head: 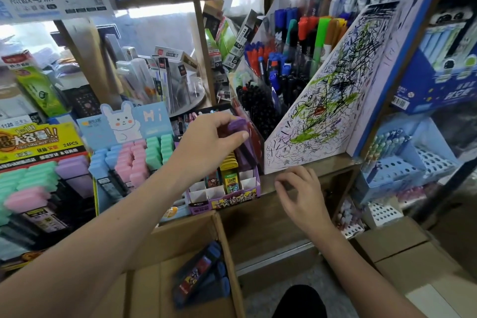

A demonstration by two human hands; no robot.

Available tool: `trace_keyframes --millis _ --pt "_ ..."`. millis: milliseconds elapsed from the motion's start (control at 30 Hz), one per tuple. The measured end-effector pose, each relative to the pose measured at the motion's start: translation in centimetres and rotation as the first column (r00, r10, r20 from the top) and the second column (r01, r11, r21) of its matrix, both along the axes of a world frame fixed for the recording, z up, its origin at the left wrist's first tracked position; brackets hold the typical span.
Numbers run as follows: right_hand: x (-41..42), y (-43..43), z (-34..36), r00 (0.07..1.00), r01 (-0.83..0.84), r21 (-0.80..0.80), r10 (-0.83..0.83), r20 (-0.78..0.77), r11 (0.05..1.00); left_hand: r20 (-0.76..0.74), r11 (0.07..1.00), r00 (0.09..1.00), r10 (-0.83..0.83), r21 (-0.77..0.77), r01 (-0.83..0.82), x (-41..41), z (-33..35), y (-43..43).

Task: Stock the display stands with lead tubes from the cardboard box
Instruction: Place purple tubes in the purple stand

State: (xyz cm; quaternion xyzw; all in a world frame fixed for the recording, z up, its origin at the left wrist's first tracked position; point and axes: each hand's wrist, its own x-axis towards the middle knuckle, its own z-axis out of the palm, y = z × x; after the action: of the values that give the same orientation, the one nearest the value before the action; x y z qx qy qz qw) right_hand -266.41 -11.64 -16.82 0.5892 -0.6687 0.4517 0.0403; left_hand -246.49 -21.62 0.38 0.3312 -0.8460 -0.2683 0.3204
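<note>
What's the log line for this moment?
left hand: pinches purple lead tube at purple display stand | right hand: open, holds nothing | cardboard box: blue-capped tubes inside

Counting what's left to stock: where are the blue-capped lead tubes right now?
In the head view, bottom centre, the blue-capped lead tubes lie in the cardboard box, just below the purple display stand.

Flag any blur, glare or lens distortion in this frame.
Head view: wide-angle lens bows the shelf post; pastel tubes at the left edge and the right hand are motion-smeared; the left hand gripping the purple lead tube is fairly sharp; backlight blows out the upper left.
</note>
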Motion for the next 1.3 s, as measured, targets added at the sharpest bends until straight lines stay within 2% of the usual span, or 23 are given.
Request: trace_keyframes --millis 133,267,433,633,733,867,1000,1300 --pt "0.0 0.0 -0.2 1.0 0.004 -0.01 -0.004 -0.004 1.0 0.046 0.999 0.999 -0.01 -0.042 0.012 0.2 0.3 -0.6" --pt "0.0 0.0 -0.4 1.0 0.01 -0.018 -0.01 -0.008 1.0 0.013 0.998 1.0 -0.027 0.064 0.026 0.0 0.3 -0.9" --pt "0.1 -0.1 -0.5 1.0 0.012 -0.011 -0.012 -0.009 1.0 0.007 0.996 1.0 -0.027 0.089 0.027 -0.4 0.2 -1.0" --pt "0.0 -0.1 -0.8 1.0 0.021 -0.008 -0.021 -0.006 1.0 0.086 0.998 0.995 0.044 -0.042 -0.04 -0.7 0.6 -0.8" --pt "0.0 -0.1 -0.8 1.0 0.018 -0.012 -0.018 -0.007 1.0 0.118 1.0 0.993 -0.004 -0.012 0.005 -0.6 1.0 -0.8" --pt "0.0 -0.2 -0.8 1.0 0.022 -0.018 -0.022 -0.013 1.0 0.238 0.997 0.969 -0.072 0.033 0.065 -0.3 1.7 -0.8" --pt "0.0 -0.3 -0.8 1.0 0.02 -0.021 -0.02 -0.021 1.0 0.331 0.996 0.94 -0.086 -0.002 0.092 -0.2 2.6 -0.8" --pt "0.0 -0.2 -0.9 0.999 0.024 -0.005 -0.024 -0.034 1.0 0.323 0.997 0.946 0.017 -0.08 0.01 -0.8 3.8 -1.2"
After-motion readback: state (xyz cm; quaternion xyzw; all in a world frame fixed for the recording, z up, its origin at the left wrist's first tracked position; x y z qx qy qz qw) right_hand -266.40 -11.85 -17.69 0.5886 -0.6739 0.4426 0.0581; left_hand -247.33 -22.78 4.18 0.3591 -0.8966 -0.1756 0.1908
